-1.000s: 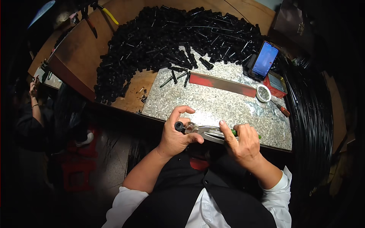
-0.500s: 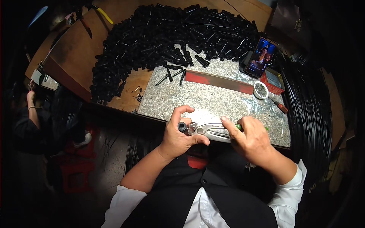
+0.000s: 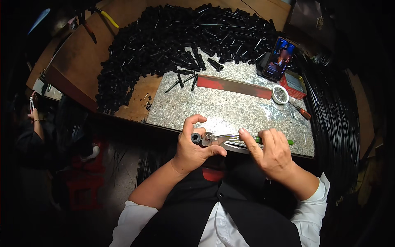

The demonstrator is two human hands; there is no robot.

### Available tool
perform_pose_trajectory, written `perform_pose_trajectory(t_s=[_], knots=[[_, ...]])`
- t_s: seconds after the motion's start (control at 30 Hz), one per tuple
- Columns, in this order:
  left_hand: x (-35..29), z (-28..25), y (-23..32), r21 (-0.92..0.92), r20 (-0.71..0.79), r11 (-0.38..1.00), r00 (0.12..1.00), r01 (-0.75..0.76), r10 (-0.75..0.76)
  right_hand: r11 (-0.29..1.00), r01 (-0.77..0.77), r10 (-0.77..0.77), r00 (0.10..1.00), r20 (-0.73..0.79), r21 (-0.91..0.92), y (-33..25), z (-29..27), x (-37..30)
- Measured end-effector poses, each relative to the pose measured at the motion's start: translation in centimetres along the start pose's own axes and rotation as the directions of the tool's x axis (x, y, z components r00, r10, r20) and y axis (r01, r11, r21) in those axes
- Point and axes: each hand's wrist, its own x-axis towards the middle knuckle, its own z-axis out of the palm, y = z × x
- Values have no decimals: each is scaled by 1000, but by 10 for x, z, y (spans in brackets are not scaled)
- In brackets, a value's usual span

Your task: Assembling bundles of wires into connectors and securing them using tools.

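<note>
Just over the near edge of the worktop, my left hand [image 3: 190,145] grips a short black plastic tube [image 3: 196,138], its round hollow end showing. The forefinger curls above the tube and the thumb points right below it. Silver pliers [image 3: 227,140] have their jaws against the tube's right side. Whether they clamp it I cannot make out. My right hand [image 3: 272,153] closes round the handle end of the pliers, thumb along the top. A green handle [image 3: 290,142] pokes out on both sides of the right fist; the rest of it is hidden.
Black tubular parts [image 3: 164,45] are heaped at the back. A red-brown bar [image 3: 234,87] lies across the speckled worktop [image 3: 177,107]. Right of it are a white cup [image 3: 280,95] of small metal pieces, a screwdriver [image 3: 303,113] and a propped phone [image 3: 279,59]. Another person's hand [image 3: 34,114] is far left.
The pliers' handles sit at a slightly different angle, and my right thumb has shifted a little. My left hand keeps the tube in place. The other person's hand has moved slightly lower.
</note>
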Motion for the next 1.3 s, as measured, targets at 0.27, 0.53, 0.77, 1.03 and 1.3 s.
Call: perform_pose_trajectory(t_s=[0.27,0.53,0.77,1.03,1.3], knots=[[0,2,6,30,-27,999,1000,-14,14,939,-140,103,986,129,314,-3,13,-4],[-2,0,2,127,29,990,997,-70,67,879,-176,64,965,255,443,0,1,-3],[-6,1,1,79,59,996,998,-33,29,961,-79,49,992,120,265,-1,5,-8],[-6,-6,-13,318,113,891,946,-324,303,999,44,-42,992,119,-12,-2,-8,0],[-8,-4,-7,228,62,958,984,-177,167,976,-77,44,986,163,202,-6,0,-7]])
